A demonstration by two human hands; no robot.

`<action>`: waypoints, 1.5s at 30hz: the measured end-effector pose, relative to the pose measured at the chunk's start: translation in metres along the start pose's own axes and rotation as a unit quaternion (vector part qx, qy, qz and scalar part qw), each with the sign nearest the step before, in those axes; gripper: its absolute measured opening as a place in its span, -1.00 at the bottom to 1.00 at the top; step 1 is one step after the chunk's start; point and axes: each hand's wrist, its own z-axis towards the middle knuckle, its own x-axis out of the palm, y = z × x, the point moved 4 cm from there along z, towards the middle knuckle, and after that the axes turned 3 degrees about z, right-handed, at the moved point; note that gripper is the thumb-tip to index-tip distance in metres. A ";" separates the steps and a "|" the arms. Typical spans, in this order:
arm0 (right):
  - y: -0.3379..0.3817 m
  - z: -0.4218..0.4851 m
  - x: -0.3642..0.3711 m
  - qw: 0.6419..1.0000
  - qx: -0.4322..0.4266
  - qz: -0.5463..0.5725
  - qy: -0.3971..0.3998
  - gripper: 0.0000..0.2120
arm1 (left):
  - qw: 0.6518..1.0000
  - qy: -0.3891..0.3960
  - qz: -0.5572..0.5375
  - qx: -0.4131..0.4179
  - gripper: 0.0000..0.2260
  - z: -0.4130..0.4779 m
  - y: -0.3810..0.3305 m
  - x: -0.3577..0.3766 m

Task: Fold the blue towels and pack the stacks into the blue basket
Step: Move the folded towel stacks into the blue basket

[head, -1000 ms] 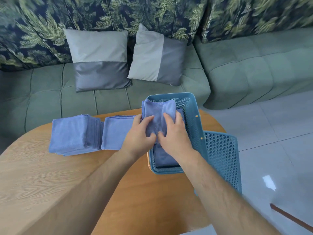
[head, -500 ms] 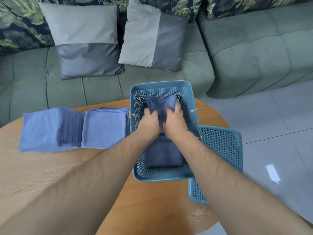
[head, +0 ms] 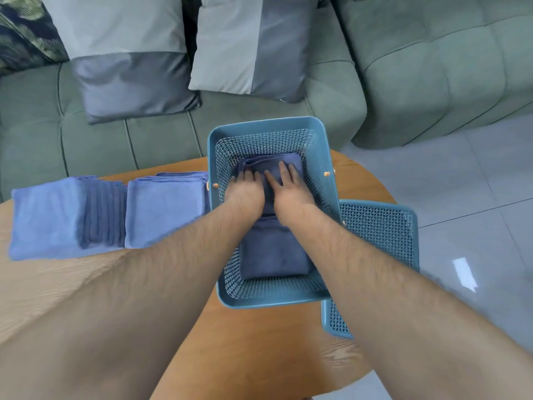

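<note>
The blue basket (head: 272, 125) stands on the round wooden table (head: 259, 342), its mesh walls open to view. Inside, a folded blue towel (head: 274, 249) lies in the near half and another folded towel (head: 259, 164) in the far half. Both my hands are down in the basket: my left hand (head: 245, 189) and my right hand (head: 288, 189) press flat on the far towel with straight fingers. Two stacks of folded blue towels sit left of the basket, a left stack (head: 60, 217) and a nearer stack (head: 167, 209) touching the basket wall.
The basket's blue mesh lid (head: 380, 235) lies under the basket's right side, overhanging the table edge. A green sofa (head: 403, 82) with two grey cushions (head: 127, 53) stands right behind the table. Tiled floor (head: 476, 197) lies to the right.
My hands carried the folded towel from above the rim down into the basket's far half, then let go and flattened onto it. The view tilted down and closer.
</note>
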 end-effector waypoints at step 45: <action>0.405 -0.050 -0.004 0.973 0.038 0.197 -0.114 -0.60 | 0.880 -0.082 -0.378 -0.275 -0.52 -0.198 0.380 0.127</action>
